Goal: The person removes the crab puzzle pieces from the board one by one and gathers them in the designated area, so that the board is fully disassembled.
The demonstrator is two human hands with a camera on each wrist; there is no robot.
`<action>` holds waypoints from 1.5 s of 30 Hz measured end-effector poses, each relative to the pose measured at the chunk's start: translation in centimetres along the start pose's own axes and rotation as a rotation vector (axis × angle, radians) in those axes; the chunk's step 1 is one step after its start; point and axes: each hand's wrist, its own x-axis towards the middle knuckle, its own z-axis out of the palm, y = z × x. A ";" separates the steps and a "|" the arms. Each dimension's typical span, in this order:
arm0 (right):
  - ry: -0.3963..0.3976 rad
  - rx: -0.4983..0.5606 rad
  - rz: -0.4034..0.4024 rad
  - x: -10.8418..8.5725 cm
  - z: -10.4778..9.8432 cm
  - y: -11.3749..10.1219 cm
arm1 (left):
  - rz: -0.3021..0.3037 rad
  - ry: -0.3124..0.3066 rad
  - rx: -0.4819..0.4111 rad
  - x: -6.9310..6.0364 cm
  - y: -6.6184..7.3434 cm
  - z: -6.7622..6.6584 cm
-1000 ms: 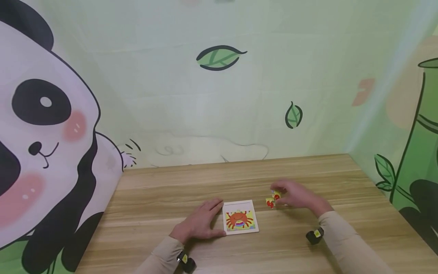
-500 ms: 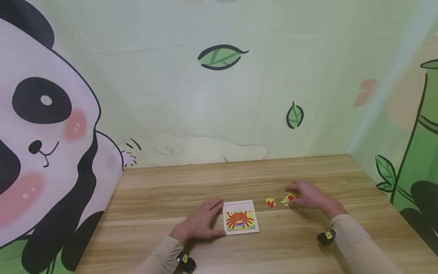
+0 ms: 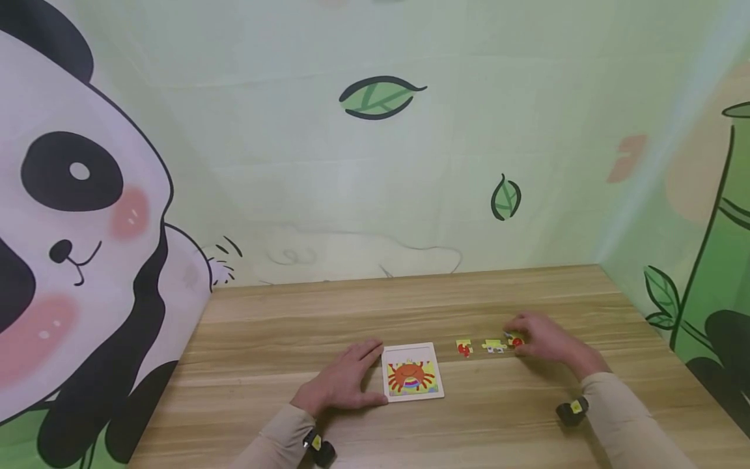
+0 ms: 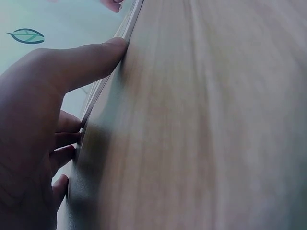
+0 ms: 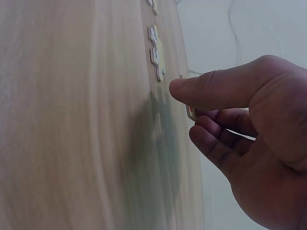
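A white-framed puzzle (image 3: 413, 372) with a red crab picture lies on the wooden table; bare board shows along its upper part. Against its left side rests my left hand (image 3: 346, 379), thumb at the lower corner and fingers at the upper one. In the left wrist view, the thumb of my left hand (image 4: 53, 96) touches the frame's edge. My right hand (image 3: 541, 337) pinches a red and yellow puzzle piece (image 3: 515, 341), partly hidden by the fingers. To its left lie a yellow and white puzzle piece (image 3: 495, 346) and a red and yellow puzzle piece (image 3: 463, 347).
The wooden table (image 3: 281, 319) reaches back to a printed cloth backdrop (image 3: 293, 163) with a panda and leaves. Below the right hand, its shadow falls on the table in the right wrist view.
My right hand has moved rightward with the red and yellow piece. The yellow and white piece now lies apart from it on the table. My left hand and the frame stay put.
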 end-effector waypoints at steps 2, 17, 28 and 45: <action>0.002 0.003 -0.004 -0.1 0.0 0.1 | 0.001 0.001 -0.003 0.0 0.0 0.0; -0.036 0.047 0.037 -0.5 0.6 1.0 | -0.007 -0.009 0.007 0.1 -0.1 0.2; -0.041 -0.016 -0.007 -0.4 0.7 1.1 | -0.009 -0.009 0.003 0.0 0.1 0.0; -0.030 0.034 0.023 2.5 0.8 -3.7 | 0.004 0.002 -0.009 0.0 0.0 -0.1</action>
